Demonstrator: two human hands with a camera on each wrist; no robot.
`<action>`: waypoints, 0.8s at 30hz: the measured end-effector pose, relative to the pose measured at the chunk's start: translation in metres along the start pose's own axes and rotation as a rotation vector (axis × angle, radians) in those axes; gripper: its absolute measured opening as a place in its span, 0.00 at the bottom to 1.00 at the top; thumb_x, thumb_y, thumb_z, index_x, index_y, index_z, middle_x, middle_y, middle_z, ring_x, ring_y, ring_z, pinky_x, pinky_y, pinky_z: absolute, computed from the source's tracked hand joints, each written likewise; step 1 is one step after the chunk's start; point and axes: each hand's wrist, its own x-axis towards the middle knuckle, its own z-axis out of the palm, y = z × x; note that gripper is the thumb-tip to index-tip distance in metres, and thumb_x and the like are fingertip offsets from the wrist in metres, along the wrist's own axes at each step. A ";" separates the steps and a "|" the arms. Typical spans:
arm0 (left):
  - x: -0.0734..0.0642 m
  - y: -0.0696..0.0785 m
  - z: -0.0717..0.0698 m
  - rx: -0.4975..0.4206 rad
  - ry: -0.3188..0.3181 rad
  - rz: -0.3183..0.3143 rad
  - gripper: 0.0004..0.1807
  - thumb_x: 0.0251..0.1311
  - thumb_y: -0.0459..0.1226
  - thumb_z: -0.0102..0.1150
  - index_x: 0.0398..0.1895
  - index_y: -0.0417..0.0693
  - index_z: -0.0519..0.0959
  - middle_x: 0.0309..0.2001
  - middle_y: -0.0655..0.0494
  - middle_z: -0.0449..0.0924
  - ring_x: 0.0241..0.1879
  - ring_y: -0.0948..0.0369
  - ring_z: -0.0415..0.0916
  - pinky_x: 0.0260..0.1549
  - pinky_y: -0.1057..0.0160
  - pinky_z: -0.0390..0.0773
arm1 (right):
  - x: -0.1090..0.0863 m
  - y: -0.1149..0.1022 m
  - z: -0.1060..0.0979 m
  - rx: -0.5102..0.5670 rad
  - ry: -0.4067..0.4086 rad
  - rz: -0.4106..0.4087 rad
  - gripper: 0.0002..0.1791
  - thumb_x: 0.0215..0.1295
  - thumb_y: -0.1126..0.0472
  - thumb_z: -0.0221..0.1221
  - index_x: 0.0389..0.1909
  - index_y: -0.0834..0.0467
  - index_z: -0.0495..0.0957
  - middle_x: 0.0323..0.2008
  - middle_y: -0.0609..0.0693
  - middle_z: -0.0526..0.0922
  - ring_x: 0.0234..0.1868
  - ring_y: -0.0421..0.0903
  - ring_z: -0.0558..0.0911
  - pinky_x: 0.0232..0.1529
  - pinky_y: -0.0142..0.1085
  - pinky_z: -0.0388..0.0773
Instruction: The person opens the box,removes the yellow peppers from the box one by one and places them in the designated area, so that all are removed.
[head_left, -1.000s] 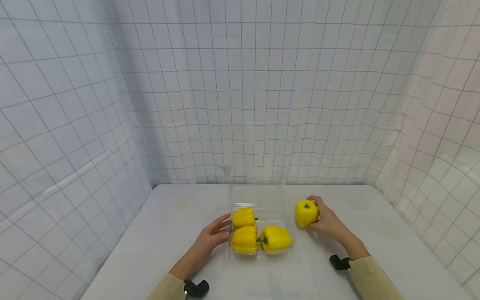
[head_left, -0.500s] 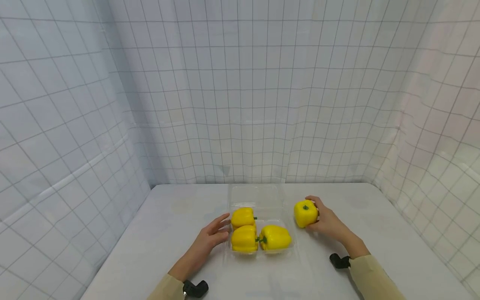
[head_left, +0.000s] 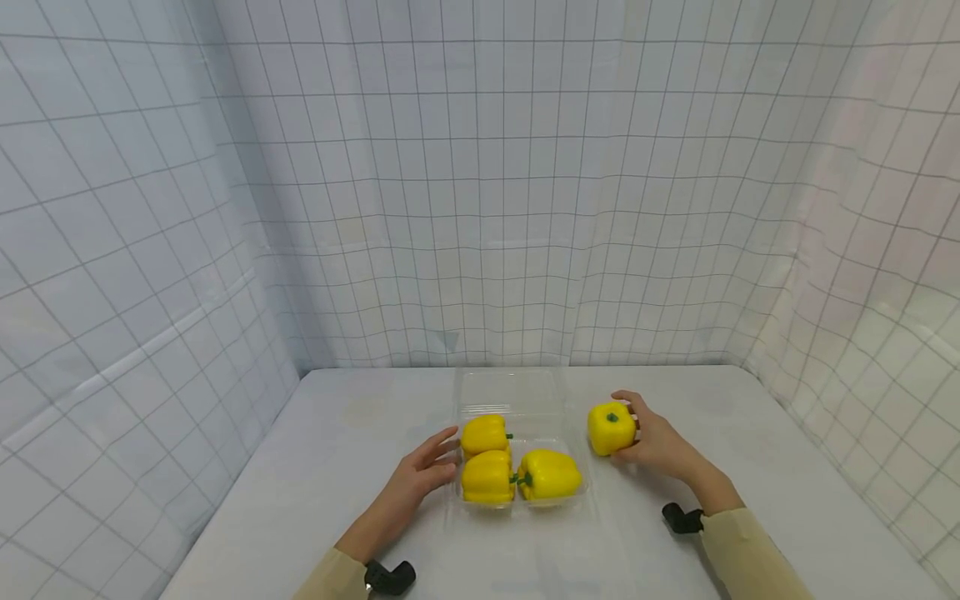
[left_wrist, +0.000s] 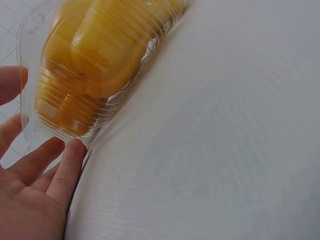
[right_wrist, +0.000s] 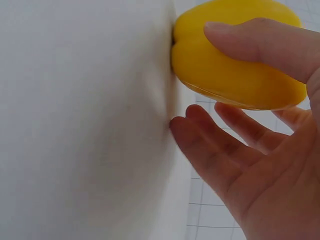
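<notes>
A yellow bell pepper (head_left: 609,433) stands on the white table to the right of a clear plastic clamshell box (head_left: 547,418), its green stem up. My right hand (head_left: 652,442) holds it from the right side, with the thumb (right_wrist: 260,42) laid along the pepper's wall in the right wrist view. Inside the box lie three more yellow peppers: one at the back left (head_left: 483,435), one at the front left (head_left: 486,479) and one at the front right (head_left: 553,475). My left hand (head_left: 420,475) is beside the box's left wall, fingers loosely extended, fingertips at the ribbed plastic (left_wrist: 102,120).
The box's clear lid (head_left: 510,390) lies folded back toward the rear of the table (head_left: 360,425). White curtains with a dark grid (head_left: 480,208) enclose the table at the back and both sides. Each wrist wears a black camera mount (head_left: 390,577).
The pepper in my right hand has tipped slightly, its stem turning toward the head camera. My left hand and the box stay in place.
</notes>
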 end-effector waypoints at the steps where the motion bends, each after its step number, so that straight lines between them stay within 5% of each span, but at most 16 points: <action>1: 0.000 0.000 0.000 0.002 0.001 -0.002 0.36 0.70 0.43 0.59 0.79 0.59 0.59 0.74 0.46 0.61 0.70 0.46 0.63 0.64 0.47 0.69 | -0.001 -0.001 -0.001 -0.001 -0.005 0.002 0.57 0.48 0.60 0.77 0.75 0.47 0.51 0.69 0.68 0.64 0.63 0.64 0.72 0.59 0.63 0.72; 14: -0.002 0.003 0.001 0.018 0.011 -0.001 0.35 0.70 0.43 0.59 0.78 0.62 0.60 0.74 0.47 0.62 0.71 0.46 0.62 0.65 0.45 0.68 | -0.010 -0.018 -0.025 -0.100 -0.044 -0.098 0.56 0.53 0.57 0.76 0.77 0.49 0.51 0.69 0.61 0.67 0.62 0.62 0.73 0.56 0.59 0.76; 24: -0.001 0.002 0.001 0.014 0.019 -0.005 0.36 0.69 0.44 0.60 0.78 0.62 0.61 0.74 0.48 0.62 0.71 0.47 0.62 0.65 0.45 0.68 | -0.019 -0.032 -0.041 -0.092 -0.003 -0.144 0.51 0.58 0.56 0.73 0.77 0.51 0.54 0.74 0.57 0.60 0.66 0.64 0.68 0.59 0.61 0.72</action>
